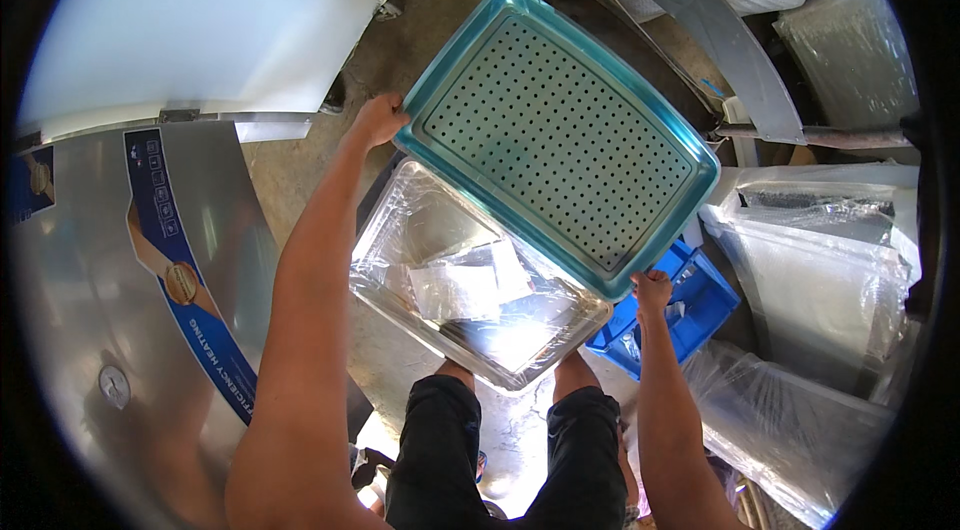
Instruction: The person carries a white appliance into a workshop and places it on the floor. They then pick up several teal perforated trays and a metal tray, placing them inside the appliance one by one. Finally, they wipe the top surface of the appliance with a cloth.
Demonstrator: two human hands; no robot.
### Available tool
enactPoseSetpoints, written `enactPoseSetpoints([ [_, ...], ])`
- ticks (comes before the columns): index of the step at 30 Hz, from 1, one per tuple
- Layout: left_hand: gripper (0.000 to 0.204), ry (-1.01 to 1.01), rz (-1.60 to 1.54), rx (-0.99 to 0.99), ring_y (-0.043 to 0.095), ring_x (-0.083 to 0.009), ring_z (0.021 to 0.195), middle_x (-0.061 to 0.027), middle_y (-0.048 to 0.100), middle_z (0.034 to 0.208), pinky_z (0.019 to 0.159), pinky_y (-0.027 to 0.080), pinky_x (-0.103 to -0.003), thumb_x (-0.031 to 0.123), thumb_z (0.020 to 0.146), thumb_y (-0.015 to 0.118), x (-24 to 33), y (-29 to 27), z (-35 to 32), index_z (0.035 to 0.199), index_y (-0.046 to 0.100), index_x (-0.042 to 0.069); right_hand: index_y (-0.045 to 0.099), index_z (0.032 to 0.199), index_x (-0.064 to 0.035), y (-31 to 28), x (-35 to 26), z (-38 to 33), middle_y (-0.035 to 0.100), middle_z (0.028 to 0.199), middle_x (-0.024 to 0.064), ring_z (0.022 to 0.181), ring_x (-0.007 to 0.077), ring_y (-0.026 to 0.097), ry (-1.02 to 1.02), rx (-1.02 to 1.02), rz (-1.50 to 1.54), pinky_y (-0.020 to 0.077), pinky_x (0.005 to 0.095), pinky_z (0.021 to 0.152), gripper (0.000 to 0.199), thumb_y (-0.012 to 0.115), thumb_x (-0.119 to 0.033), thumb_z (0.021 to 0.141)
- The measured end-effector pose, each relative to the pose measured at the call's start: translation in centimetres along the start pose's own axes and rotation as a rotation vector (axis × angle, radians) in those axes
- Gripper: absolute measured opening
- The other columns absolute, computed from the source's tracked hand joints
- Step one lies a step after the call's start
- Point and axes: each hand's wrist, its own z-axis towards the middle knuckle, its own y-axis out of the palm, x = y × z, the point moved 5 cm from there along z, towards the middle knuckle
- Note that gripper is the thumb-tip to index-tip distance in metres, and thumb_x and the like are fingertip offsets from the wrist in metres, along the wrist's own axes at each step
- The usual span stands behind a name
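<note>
A perforated rectangular tray (555, 145) with a teal rim, dotted with rows of small holes, is held up tilted between my hands. My left hand (380, 120) is closed on its left corner, and my right hand (652, 290) grips the corner at the lower right. Below it, partly covered, is a shiny metal pan (440, 335) wrapped in clear plastic film. Some white papers (455, 292) lie in the pan. My fingertips under the tray's rim are hidden.
On the left stands a stainless steel appliance (90, 310) with a dial and a blue label strip; a white panel (220, 20) is behind it. A blue crate (712, 295) sits right of the pan. Plastic-wrapped goods (820, 280) line the right side, below a curved metal sheet (735, 40).
</note>
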Motion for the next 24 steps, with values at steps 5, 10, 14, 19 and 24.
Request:
enactPoseSetpoints([
  [5,0.036,-0.071,-0.163,0.304,0.068,-0.0376,0.086,-0.0224,0.071,0.088,0.076,0.051,-0.046,0.031,0.083,0.074,3.5,-3.5,-2.5,0.098,0.072,-0.001,0.056,0.085,-0.0052,0.1,-0.2,-0.6,0.058,0.076,0.0034,0.066,0.0144,0.057,-0.032,-0.048,-0.018,0.0492,0.0323,0.058,0.02,0.072,-0.006,0.073],
  [10,0.035,-0.093,-0.341,0.242,0.067,-0.0355,0.08,-0.0237,0.071,0.088,0.075,0.05,-0.042,0.027,0.086,0.074,10.5,-10.2,-10.8,0.101,0.071,-0.004,0.062,0.118,-0.0032,-2.2,-1.7,-4.5,0.067,0.104,0.0107,0.09,0.0255,0.066,0.128,-0.231,0.511,0.0541,0.0393,0.082,0.037,0.07,-0.019,0.086],
  [14,0.031,-0.119,-0.158,0.354,0.068,-0.0315,0.073,-0.0209,0.07,0.08,0.071,0.051,-0.044,0.031,0.087,0.074,17.7,-20.9,-23.9,0.099,0.073,0.002,0.054,0.136,-0.0043,-8.0,-4.0,-12.3,0.062,0.123,0.0128,0.109,0.0336,0.063,0.393,-0.674,0.539,0.0525,0.0475,0.095,0.06,0.073,-0.036,0.089],
  [19,0.031,-0.292,-0.008,0.5,0.066,-0.0454,0.086,-0.0242,0.069,0.086,0.078,0.053,-0.052,0.033,0.089,0.069,26.4,-38.9,-42.8,0.097,0.068,0.003,0.049,0.136,0.0027,-14.7,-8.9,-23.9,0.064,0.116,0.0172,0.107,0.0373,0.064,0.482,-0.905,0.271,0.0546,0.0541,0.095,0.064,0.065,-0.01,0.075],
  [24,0.048,-0.119,-0.454,1.112,0.068,-0.0382,0.101,-0.0263,0.066,0.116,0.087,0.055,-0.043,0.031,0.093,0.072,30.4,-51.3,-59.3,0.125,0.058,-0.002,0.05,0.133,0.0038,-14.9,-20.8,-35.6,0.062,0.12,0.0184,0.111,0.0384,0.062,0.331,-1.278,0.363,0.0519,0.053,0.102,0.063,0.058,-0.002,0.071],
])
